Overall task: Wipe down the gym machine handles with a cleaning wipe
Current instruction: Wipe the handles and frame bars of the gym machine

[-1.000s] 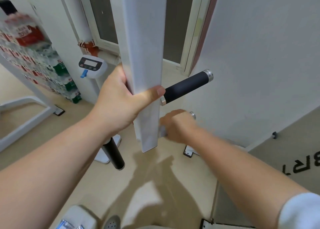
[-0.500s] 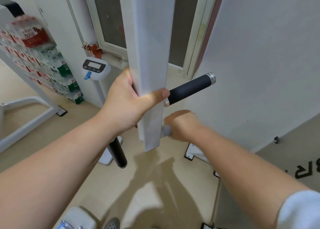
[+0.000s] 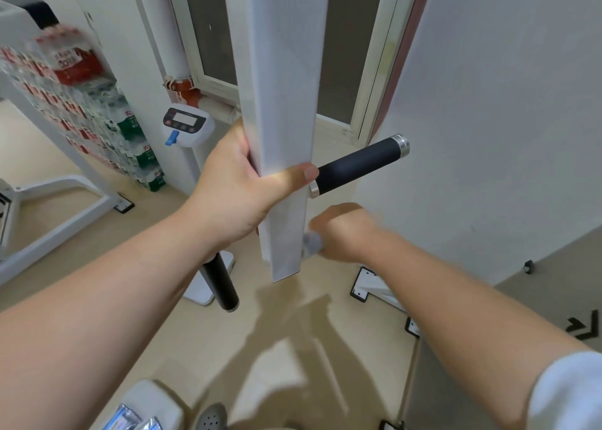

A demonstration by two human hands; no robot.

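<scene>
A white machine arm (image 3: 286, 110) hangs down the middle of the view. My left hand (image 3: 241, 185) grips its lower part, thumb across the front. A black handle with silver end caps (image 3: 358, 166) sticks out to the right just past my thumb. Below it, my right hand (image 3: 345, 231) is closed around a lower handle, which it hides; a pale grey bit of wipe (image 3: 312, 243) shows at the fist next to the arm. Another black handle (image 3: 221, 283) points down under my left wrist.
A scale with a small display (image 3: 185, 125) stands on a post to the left. Stacked packs of bottled water (image 3: 78, 104) sit behind a white machine frame (image 3: 65, 208). A white wall (image 3: 488, 104) is close on the right, a window (image 3: 345, 38) behind.
My right hand has slid along the lower handle toward the arm, now covering its silver end. The view has shifted slightly; my left hand keeps its grip.
</scene>
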